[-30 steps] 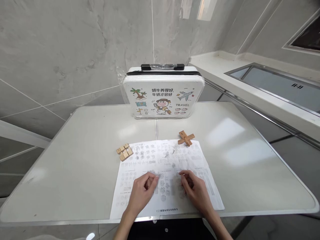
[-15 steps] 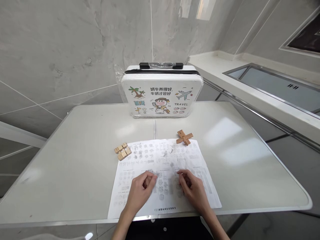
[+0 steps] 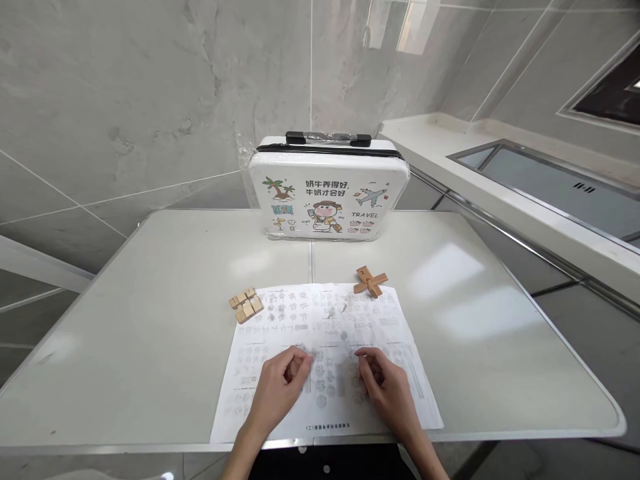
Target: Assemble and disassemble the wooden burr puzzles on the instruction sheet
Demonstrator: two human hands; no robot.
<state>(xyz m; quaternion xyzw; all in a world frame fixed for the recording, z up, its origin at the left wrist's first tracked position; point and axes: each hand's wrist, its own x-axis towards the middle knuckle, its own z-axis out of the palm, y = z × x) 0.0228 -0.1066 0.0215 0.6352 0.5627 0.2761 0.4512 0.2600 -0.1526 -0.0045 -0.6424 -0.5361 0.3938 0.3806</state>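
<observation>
A printed instruction sheet (image 3: 327, 333) with rows of small diagrams lies on the table. On its lower left part rests my left hand (image 3: 285, 380), fingers loosely curled in with nothing visible in them. My right hand (image 3: 387, 387) is on the lower right of the sheet, its fingers curled the same way and holding nothing I can see. At the sheet's upper left corner sits a flat wooden block puzzle (image 3: 246, 305) of several pale pieces. A wooden cross-shaped puzzle (image 3: 370, 281), darker and marked with a number, lies at the top right edge. Both hands are apart from the puzzles.
A white suitcase (image 3: 330, 193) with cartoon prints and a black handle stands upright at the table's back, partly wrapped in clear plastic. The pale table (image 3: 150, 320) has a seam down its middle. A white counter (image 3: 420, 137) with a glass-topped panel runs along the right.
The view has shifted slightly, so the suitcase, puzzles and sheet sit a little lower in it. Both hands stay in nearly the same place over the sheet.
</observation>
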